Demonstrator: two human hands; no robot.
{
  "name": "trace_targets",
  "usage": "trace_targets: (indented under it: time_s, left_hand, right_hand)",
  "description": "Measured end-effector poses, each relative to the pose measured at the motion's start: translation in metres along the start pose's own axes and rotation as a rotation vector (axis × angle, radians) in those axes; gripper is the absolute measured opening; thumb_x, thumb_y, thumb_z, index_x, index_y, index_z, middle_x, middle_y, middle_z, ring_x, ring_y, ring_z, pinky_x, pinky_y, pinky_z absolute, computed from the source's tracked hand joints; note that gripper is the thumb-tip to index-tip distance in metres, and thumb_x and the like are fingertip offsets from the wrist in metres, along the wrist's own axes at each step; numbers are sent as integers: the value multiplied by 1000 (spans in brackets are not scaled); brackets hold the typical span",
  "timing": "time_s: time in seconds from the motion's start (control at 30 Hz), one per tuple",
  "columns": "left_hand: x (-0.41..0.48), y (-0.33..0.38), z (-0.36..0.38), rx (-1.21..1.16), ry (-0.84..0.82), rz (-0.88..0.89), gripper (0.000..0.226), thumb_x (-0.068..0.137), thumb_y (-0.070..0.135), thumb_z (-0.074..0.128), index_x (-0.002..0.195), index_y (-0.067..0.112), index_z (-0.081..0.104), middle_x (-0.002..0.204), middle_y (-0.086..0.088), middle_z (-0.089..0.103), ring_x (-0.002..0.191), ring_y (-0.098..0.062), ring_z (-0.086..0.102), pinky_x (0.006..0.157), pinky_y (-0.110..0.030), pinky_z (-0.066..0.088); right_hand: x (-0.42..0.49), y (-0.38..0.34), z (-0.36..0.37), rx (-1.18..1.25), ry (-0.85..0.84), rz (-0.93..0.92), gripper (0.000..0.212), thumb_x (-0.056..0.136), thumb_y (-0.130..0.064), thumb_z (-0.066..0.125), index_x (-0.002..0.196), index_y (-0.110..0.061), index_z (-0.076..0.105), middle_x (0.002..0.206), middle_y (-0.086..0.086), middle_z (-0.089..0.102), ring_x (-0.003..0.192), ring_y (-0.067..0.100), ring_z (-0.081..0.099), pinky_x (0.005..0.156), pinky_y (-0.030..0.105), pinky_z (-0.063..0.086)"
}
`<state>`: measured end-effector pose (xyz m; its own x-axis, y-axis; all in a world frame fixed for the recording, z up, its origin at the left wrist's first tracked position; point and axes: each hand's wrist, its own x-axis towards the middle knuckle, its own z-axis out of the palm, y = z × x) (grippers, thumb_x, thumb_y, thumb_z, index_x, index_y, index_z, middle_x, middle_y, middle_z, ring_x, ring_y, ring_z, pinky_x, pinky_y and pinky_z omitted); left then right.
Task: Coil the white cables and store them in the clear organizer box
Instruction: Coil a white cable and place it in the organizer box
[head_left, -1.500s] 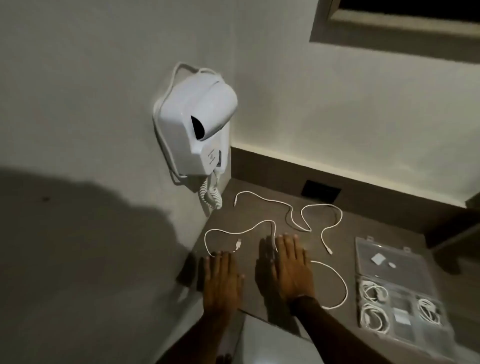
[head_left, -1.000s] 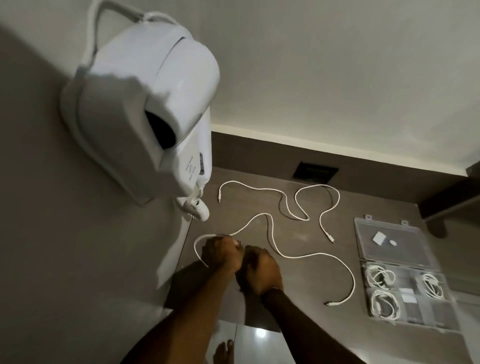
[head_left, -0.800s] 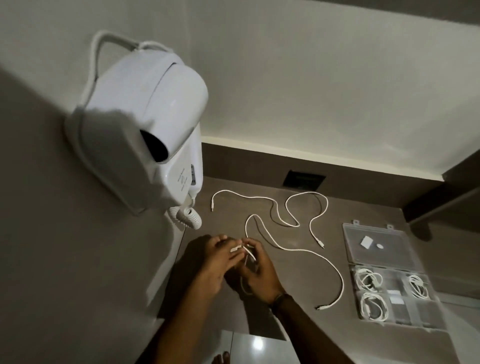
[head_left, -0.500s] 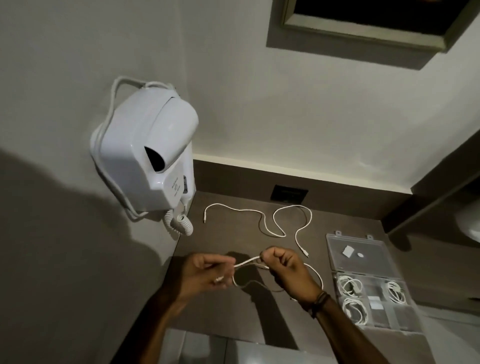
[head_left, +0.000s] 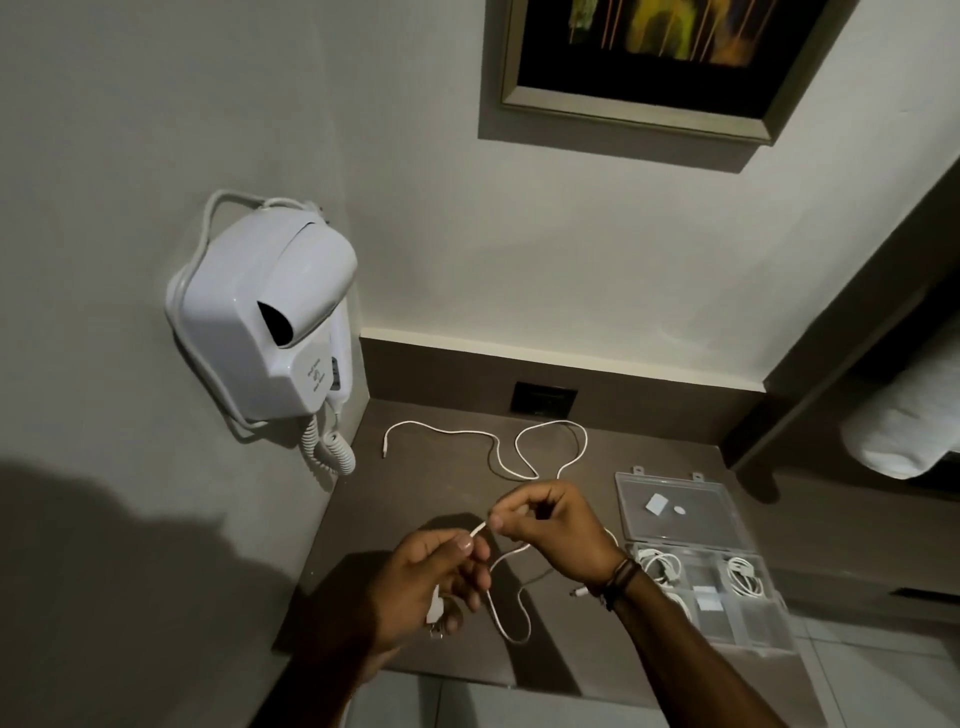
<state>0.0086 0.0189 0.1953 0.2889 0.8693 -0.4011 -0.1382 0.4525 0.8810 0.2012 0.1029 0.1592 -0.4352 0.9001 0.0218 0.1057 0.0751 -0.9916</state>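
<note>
Above a dim brown counter (head_left: 415, 519), I pinch a white cable (head_left: 506, 618) between both hands: my left hand (head_left: 426, 582) at 7 o'clock closes on one end, my right hand (head_left: 550, 525) nips the cord just beside it. The slack droops in one loop; no coil is formed yet. A second cable (head_left: 498, 452) sprawls untouched at 12 o'clock. The clear organizer box (head_left: 675, 519) lies open at 3 o'clock, several coiled cables already in its compartments. By my reckoning, two remain.
</note>
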Motion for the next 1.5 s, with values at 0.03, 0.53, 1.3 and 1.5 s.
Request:
trace_targets:
  time_s: [0.03,0.53,1.3,1.5]
  left_hand:
    - [-1,-3,3,-114,21,18,26,96,22,47,98,3,64,75,-6,69,60,-13,64,46,-21,46]
    - [-6,-14,38,854,273,270,27,103,28,45,100,26,72,96,13,75,90,0,66,81,-15,47]
    - [-13,15,66,-46,170,130,30,99,9,45,83,-3,67,62,-14,67,56,-20,66,60,-29,55]
    - [2,13,64,-455,478,258,27,103,5,39,97,-3,64,83,-20,75,76,-30,74,73,-31,62]
  right_hand:
    - [-4,3,0,67,54,28,4,81,-16,82,82,-19,85,80,14,80,73,19,68,70,29,55]
    - [-53,-54,-16,-776,-210,-267,14,99,-30,62,109,-36,71,90,-27,73,78,-16,65,75,10,53]
    - [-55,-54,-21,-134,178,-84,11,85,-1,80,83,-11,83,76,-7,81,70,-1,72,71,21,56]
    - [-110,-27,34,-319,-41,129,18,101,-39,61,105,-36,78,90,-14,76,88,-9,65,84,16,53]
